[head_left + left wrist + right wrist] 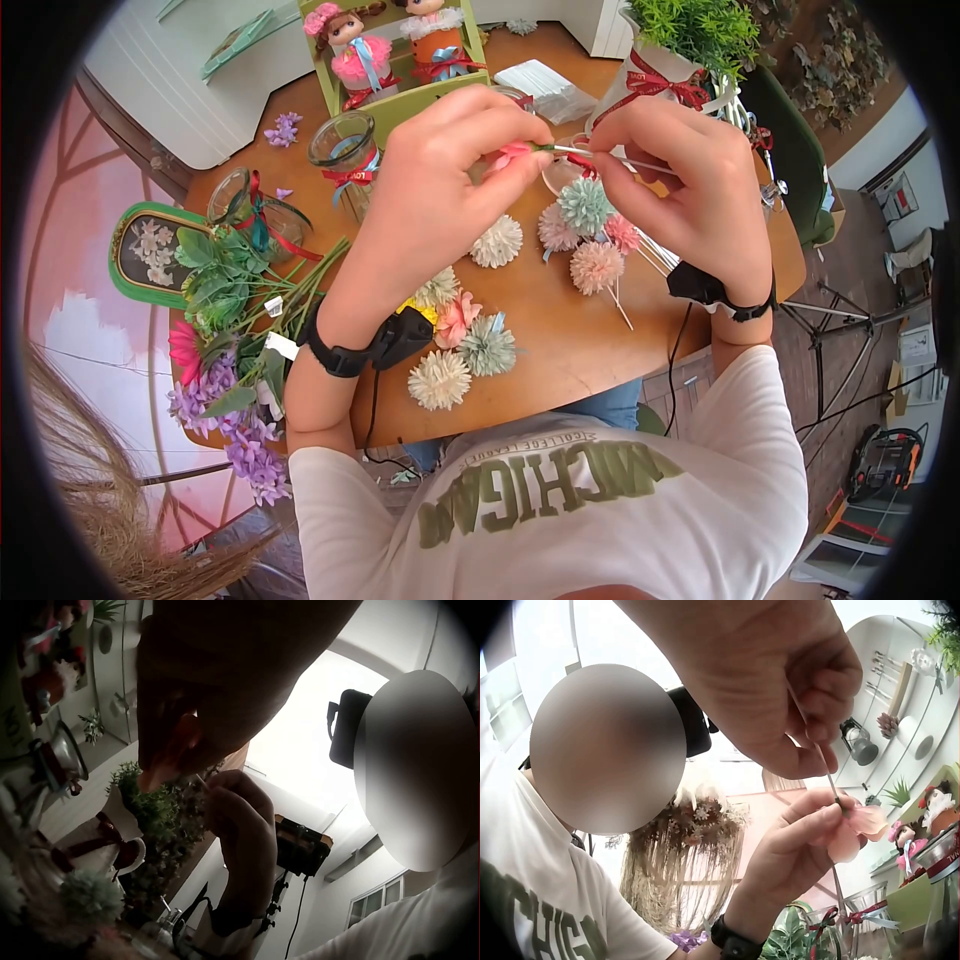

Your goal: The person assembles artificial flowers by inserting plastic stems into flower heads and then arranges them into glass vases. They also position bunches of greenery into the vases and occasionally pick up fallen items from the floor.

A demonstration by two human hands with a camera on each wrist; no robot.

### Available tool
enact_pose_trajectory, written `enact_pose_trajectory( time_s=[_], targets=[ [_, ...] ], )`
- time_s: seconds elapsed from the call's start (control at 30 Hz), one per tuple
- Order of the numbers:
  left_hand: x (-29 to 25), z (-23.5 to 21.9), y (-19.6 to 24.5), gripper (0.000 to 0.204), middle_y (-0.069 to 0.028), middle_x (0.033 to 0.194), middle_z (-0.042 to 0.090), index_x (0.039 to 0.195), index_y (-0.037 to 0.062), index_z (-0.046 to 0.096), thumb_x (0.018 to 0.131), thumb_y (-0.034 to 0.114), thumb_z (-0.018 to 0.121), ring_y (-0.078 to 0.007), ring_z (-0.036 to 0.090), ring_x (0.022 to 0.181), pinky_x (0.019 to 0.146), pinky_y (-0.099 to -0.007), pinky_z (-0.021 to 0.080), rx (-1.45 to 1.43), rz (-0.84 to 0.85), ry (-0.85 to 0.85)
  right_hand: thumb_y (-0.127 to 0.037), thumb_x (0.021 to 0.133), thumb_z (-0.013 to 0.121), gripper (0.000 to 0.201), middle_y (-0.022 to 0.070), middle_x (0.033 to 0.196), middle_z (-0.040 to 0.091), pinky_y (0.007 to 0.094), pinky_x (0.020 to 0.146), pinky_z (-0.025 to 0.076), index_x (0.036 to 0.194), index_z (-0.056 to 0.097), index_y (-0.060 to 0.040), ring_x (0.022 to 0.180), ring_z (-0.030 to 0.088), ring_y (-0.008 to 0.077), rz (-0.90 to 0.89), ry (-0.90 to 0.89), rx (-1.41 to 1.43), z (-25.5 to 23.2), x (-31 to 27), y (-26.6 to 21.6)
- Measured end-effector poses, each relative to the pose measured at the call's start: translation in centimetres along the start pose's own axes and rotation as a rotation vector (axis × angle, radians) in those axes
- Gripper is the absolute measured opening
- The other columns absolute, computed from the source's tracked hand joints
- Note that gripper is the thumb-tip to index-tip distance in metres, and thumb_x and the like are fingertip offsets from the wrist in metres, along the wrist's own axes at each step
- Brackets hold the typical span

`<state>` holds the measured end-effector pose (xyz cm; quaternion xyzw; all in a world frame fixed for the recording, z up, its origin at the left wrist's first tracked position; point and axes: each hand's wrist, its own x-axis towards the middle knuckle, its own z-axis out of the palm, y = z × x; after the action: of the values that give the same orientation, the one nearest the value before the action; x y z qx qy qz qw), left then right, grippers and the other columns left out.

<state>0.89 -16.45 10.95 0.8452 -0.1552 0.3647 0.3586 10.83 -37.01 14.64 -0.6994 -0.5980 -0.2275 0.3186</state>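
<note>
Over the table (pixel 560 360), my left hand (pixel 440 165) pinches a pink artificial flower (pixel 855 831) at its green base. Its petals spread out past the fingers in the right wrist view. Between thumb and fingers, my right hand (pixel 690 175) holds a thin white stick (pixel 825 761), whose end meets the flower's green base. Below the hands lie pompom flowers: a mint one (pixel 584 205), a pink one (pixel 597 268) and a white one (pixel 497 242). In the left wrist view the flower is dark and blurred.
More blooms, including a cream pompom (pixel 439 380), lie near the left forearm. A glass jar (pixel 343 150) stands behind it. Leafy stems and purple flowers (pixel 230 400) cover the left side. At the back are a green box with dolls (pixel 400 85) and a potted plant (pixel 690 40).
</note>
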Motion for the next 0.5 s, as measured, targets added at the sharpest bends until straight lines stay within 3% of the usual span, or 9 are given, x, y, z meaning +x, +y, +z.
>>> enact_pose_trajectory(
  time_s=[0.03, 0.37, 0.43, 0.5],
  targets=[
    [0.0, 0.0, 0.1, 0.015, -0.0086, 0.095, 0.071, 0.098, -0.0013, 0.074, 0.084, 0.003, 0.077, -0.0175, 0.067, 0.084, 0.074, -0.0293, 0.054, 0.038, 0.001, -0.006, -0.003, 0.081, 0.073, 0.011, 0.0068, 0.079, 0.067, 0.0309, 0.057, 0.052, 0.090, 0.068, -0.0058, 0.063, 0.066, 0.0220, 0.021, -0.007, -0.004, 0.0, 0.0, 0.1],
    [-0.3, 0.4, 0.6, 0.016, -0.0082, 0.096, 0.070, 0.096, -0.0013, 0.072, 0.082, 0.002, 0.079, -0.0172, 0.067, 0.079, 0.069, -0.0280, 0.055, 0.019, 0.022, -0.077, -0.005, 0.082, 0.070, 0.008, 0.0099, 0.072, 0.062, 0.0348, 0.057, 0.050, 0.089, 0.065, -0.0041, 0.064, 0.065, 0.0250, 0.106, -0.147, 0.243, 0.9, 0.3, 0.5],
    [-0.4, 0.8, 0.5, 0.017, -0.0098, 0.092, 0.064, 0.098, 0.0029, 0.071, 0.083, 0.005, 0.078, -0.0244, 0.066, 0.074, 0.066, -0.0341, 0.054, 0.116, 0.112, -0.038, -0.007, 0.083, 0.070, 0.009, 0.0098, 0.071, 0.062, 0.0343, 0.058, 0.050, 0.089, 0.065, -0.0044, 0.064, 0.064, 0.0255, 0.025, -0.085, 0.184, 1.4, 0.1, 0.8],
    [-0.4, 0.8, 0.8, 0.015, -0.0104, 0.091, 0.063, 0.096, 0.0026, 0.070, 0.082, 0.005, 0.077, -0.0265, 0.065, 0.075, 0.067, -0.0360, 0.054, 0.076, 0.070, -0.058, -0.009, 0.083, 0.071, 0.009, 0.0097, 0.071, 0.062, 0.0339, 0.059, 0.050, 0.089, 0.065, -0.0044, 0.064, 0.064, 0.0250, 0.027, -0.149, 0.138, 0.7, 0.4, 0.9]
  ],
)
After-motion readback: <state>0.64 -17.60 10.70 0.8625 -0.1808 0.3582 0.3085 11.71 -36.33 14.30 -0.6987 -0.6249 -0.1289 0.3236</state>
